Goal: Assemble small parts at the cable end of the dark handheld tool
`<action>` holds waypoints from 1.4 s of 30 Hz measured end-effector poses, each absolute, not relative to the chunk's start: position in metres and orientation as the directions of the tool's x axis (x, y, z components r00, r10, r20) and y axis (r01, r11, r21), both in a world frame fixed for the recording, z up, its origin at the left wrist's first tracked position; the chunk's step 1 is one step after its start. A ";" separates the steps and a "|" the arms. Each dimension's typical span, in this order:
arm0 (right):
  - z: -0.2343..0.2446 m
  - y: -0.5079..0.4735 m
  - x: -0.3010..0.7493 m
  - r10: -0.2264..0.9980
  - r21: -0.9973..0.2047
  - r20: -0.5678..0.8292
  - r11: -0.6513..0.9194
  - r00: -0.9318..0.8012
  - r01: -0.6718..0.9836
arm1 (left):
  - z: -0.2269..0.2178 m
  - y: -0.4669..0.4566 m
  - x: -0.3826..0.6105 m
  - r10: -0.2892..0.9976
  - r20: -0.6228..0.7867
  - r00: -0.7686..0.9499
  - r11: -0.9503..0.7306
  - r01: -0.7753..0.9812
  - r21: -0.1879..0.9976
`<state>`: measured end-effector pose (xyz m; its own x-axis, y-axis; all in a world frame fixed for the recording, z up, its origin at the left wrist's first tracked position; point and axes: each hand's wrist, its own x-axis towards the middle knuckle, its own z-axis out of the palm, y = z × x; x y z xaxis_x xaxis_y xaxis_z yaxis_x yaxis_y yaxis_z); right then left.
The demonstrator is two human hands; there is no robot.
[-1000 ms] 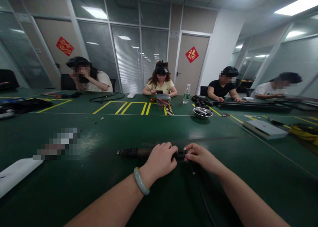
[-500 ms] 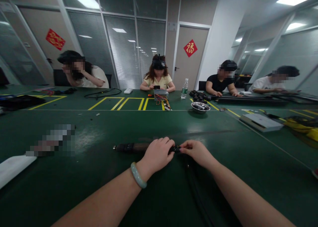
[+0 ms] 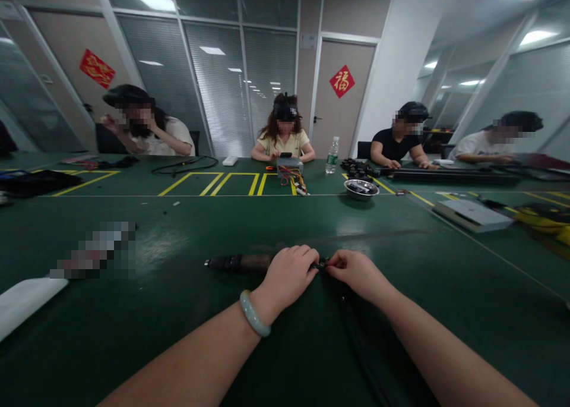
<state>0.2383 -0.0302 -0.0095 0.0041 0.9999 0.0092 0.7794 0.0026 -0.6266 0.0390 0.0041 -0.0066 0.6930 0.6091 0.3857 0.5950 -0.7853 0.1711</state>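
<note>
On the green table in front of me lies an electric screwdriver (image 3: 256, 263), a long dark tool with a metal tip pointing left. My left hand (image 3: 291, 270) is closed over its rear half, hiding that part of the body. My right hand (image 3: 356, 273) pinches at the tool's rear end, where small shiny parts show between the two hands. A black cable (image 3: 356, 330) runs from beneath the right hand toward me. The fingertips cover most of what the right hand grips, apparently the cable's end.
A blurred-out object (image 3: 95, 252) and a white sleeve-like thing (image 3: 29, 306) lie at left. Farther off are a metal bowl (image 3: 361, 189), a water bottle (image 3: 332, 157), a box with coloured wires (image 3: 289, 169) and a white flat box (image 3: 474, 215). Several people sit across the table.
Both hands have shifted slightly right in view, with the right fingers still pinching at the tool's rear. The screwdriver has hardly moved.
</note>
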 end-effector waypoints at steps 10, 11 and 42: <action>-0.012 -0.029 0.237 0.996 -0.689 0.037 0.082 -0.078 0.720 | -0.005 0.007 0.036 0.604 0.395 0.693 -0.795 0.558 0.237; -0.012 -0.028 0.237 0.996 -0.694 0.038 0.083 -0.078 0.715 | -0.004 0.006 0.036 0.602 0.392 0.695 -0.796 0.558 0.235; -0.015 -0.028 0.233 0.998 -0.785 -0.012 0.025 -0.055 0.618 | -0.004 0.005 0.038 0.665 0.360 0.654 -0.745 0.614 0.260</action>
